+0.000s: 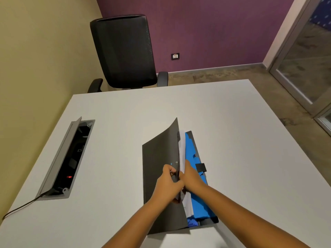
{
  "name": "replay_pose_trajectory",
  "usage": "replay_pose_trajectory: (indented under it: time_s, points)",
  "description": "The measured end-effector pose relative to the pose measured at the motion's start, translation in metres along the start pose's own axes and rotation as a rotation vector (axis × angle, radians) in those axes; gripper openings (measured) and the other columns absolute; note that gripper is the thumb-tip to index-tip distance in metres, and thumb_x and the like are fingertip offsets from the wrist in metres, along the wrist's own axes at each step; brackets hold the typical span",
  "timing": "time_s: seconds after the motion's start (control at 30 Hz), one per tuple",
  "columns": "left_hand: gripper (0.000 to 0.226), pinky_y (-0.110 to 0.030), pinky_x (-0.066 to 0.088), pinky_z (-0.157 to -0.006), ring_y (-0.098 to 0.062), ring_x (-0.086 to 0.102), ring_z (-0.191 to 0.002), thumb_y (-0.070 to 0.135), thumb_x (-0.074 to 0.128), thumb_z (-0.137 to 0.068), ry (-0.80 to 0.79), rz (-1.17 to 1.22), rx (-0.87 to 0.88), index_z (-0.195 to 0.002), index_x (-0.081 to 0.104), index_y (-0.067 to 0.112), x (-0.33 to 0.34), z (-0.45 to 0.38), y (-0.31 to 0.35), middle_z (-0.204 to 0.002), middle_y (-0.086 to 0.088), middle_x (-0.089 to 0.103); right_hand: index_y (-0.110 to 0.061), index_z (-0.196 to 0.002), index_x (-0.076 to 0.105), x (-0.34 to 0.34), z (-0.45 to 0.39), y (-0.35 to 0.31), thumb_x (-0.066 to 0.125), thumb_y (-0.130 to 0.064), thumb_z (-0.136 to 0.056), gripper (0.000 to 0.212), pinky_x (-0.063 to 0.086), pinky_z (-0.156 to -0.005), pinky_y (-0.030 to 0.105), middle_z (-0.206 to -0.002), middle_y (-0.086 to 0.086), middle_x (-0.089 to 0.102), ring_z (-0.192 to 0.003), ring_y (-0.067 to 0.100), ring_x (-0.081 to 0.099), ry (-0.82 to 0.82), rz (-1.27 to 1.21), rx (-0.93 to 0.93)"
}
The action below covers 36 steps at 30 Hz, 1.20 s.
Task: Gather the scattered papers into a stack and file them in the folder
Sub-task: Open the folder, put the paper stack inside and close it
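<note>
A: Hand status?
B: My left hand [169, 185] pinches the folder [159, 169] cover's edge, lifting it. My right hand [191, 176] grips the papers [182, 149], standing inside against the blue dividers [192, 149].
A: Folder location?
B: On the white table [232, 131], near edge.

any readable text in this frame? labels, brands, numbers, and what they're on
None is readable.
Folder cover: small pale marks near the hands, too small to read.
Papers: no print can be made out.
Table cable box: a small white mark and a red light, no legible text.
Wall socket: no legible markings.
</note>
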<state>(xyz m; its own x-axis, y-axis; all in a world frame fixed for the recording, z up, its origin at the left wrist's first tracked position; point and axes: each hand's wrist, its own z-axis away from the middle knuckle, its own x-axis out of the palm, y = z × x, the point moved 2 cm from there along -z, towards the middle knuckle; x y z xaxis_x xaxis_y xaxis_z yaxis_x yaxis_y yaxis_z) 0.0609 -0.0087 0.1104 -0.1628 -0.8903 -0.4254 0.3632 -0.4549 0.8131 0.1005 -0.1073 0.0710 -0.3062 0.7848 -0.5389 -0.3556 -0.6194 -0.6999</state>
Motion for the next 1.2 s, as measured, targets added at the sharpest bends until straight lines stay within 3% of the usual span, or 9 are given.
replay_pose_trajectory:
  time_s: [0.1, 0.23, 0.43, 0.57, 0.67, 0.77, 0.93, 1.1, 1.2]
  points:
    - [0.027, -0.021, 0.054, -0.045, -0.015, 0.063, -0.062, 0.013, 0.058, -0.084, 0.009, 0.016, 0.030, -0.099, 0.037, 0.019, 0.008, 0.000, 0.002, -0.082, 0.009, 0.050, -0.014, -0.089, 0.054, 0.006, -0.001, -0.003, 0.023, -0.041, -0.100, 0.042, 0.048, -0.076, 0.030, -0.085, 0.010, 0.059, -0.075, 0.017, 0.057, 0.055, -0.084, 0.108]
    - [0.030, -0.026, 0.057, -0.052, -0.013, 0.061, -0.064, 0.017, 0.060, -0.083, 0.010, -0.024, 0.039, -0.099, 0.036, 0.021, 0.013, -0.002, -0.001, -0.081, 0.010, 0.051, -0.004, -0.120, 0.048, -0.003, -0.008, 0.001, 0.038, -0.023, -0.099, 0.029, 0.048, -0.086, 0.031, -0.115, 0.017, 0.059, -0.103, 0.027, 0.058, -0.020, -0.191, 0.163]
    - [0.042, -0.003, 0.043, -0.058, 0.006, 0.058, -0.079, 0.041, 0.061, -0.083, 0.038, -0.046, 0.055, -0.113, 0.033, 0.031, 0.015, -0.011, -0.019, -0.099, 0.018, 0.048, -0.001, -0.113, 0.060, -0.016, -0.018, 0.022, 0.042, -0.025, -0.097, 0.033, 0.054, -0.083, 0.036, -0.115, 0.025, 0.063, -0.095, 0.032, 0.062, -0.132, -0.318, 0.231]
    - [0.054, -0.031, 0.043, -0.095, -0.025, 0.054, -0.114, 0.030, 0.062, -0.085, 0.254, -0.056, -0.216, -0.129, 0.043, 0.006, -0.010, -0.021, -0.071, -0.127, -0.009, 0.053, -0.014, -0.137, 0.040, -0.017, -0.017, 0.056, 0.048, -0.016, -0.095, 0.042, 0.048, -0.063, 0.017, -0.128, 0.016, 0.056, -0.079, 0.017, 0.054, -0.079, -0.222, 0.201]
    - [0.050, -0.041, 0.044, -0.097, -0.038, 0.055, -0.112, 0.029, 0.061, -0.085, 0.320, -0.117, -0.449, -0.120, 0.050, -0.003, -0.025, -0.022, -0.105, -0.122, -0.022, 0.057, -0.009, -0.127, 0.054, -0.018, -0.017, 0.076, 0.042, -0.010, -0.096, 0.034, 0.042, -0.047, 0.004, -0.101, 0.013, 0.066, -0.060, 0.002, 0.057, -0.026, -0.088, 0.060]
    - [0.045, -0.041, 0.044, -0.095, -0.038, 0.056, -0.108, 0.030, 0.058, -0.085, 0.286, -0.195, -0.465, -0.115, 0.053, -0.003, -0.027, -0.022, -0.119, -0.117, -0.021, 0.060, -0.001, -0.097, 0.069, -0.013, -0.015, 0.084, 0.041, -0.002, -0.094, 0.028, 0.039, -0.046, 0.003, -0.070, 0.006, 0.058, -0.046, -0.002, 0.051, -0.116, -0.025, -0.005]
    - [0.038, -0.044, 0.044, -0.094, -0.037, 0.056, -0.103, 0.028, 0.053, -0.088, 0.265, -0.218, -0.457, -0.109, 0.053, -0.003, -0.029, -0.024, -0.126, -0.113, -0.022, 0.060, -0.025, -0.058, 0.053, -0.008, -0.020, 0.089, 0.042, -0.002, -0.094, 0.044, 0.038, -0.051, 0.005, -0.060, -0.009, 0.050, -0.053, -0.001, 0.046, -0.181, 0.045, -0.073]
    - [0.027, -0.043, 0.046, -0.086, -0.041, 0.058, -0.098, 0.019, 0.057, -0.085, 0.268, -0.144, -0.439, -0.101, 0.053, -0.003, -0.038, -0.028, -0.129, -0.106, -0.025, 0.061, -0.020, -0.074, 0.062, -0.016, -0.017, 0.092, 0.048, -0.004, -0.091, 0.027, 0.049, -0.058, 0.019, -0.064, -0.002, 0.055, -0.052, 0.006, 0.054, -0.320, -0.012, -0.103]
    - [0.018, -0.047, 0.046, -0.086, -0.045, 0.056, -0.099, 0.013, 0.057, -0.084, 0.289, -0.086, -0.469, -0.086, 0.043, 0.002, -0.044, -0.028, -0.129, -0.099, -0.025, 0.058, -0.021, -0.091, 0.067, -0.017, -0.012, 0.097, 0.047, -0.005, -0.093, 0.025, 0.051, -0.058, 0.013, -0.072, 0.009, 0.060, -0.056, 0.007, 0.055, -0.196, -0.094, -0.106]
